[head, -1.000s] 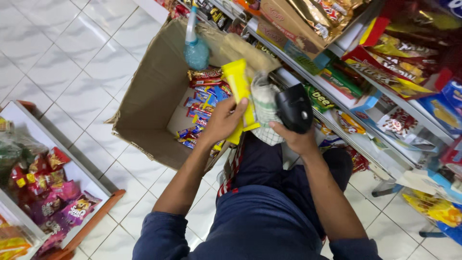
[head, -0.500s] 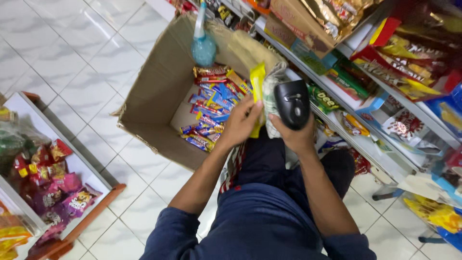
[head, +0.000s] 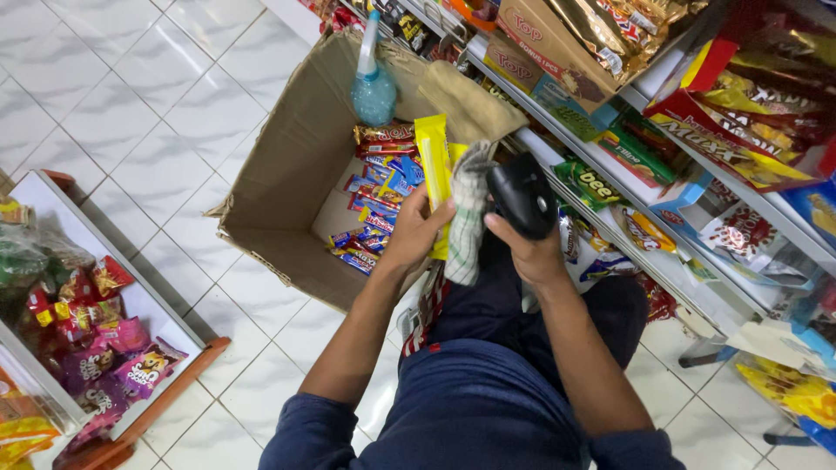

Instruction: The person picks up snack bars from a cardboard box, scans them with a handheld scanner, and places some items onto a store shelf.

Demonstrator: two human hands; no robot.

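Observation:
My left hand grips a long yellow snack packet, held upright above an open cardboard box. A chequered cloth hangs between my two hands, beside the packet. My right hand holds a black handheld scanner, which points toward the packet. Several colourful snack packets lie in the bottom of the box. A blue spray bottle leans at the box's far side.
Shop shelves packed with snack bags and boxes run along the right. A low white tray shelf with pink and red packets stands at the left. White floor tiles lie beyond the box. My knees are bent under me.
My left hand has raised the yellow packet more upright, and my right hand has brought the scanner closer to it. The view has shifted slightly.

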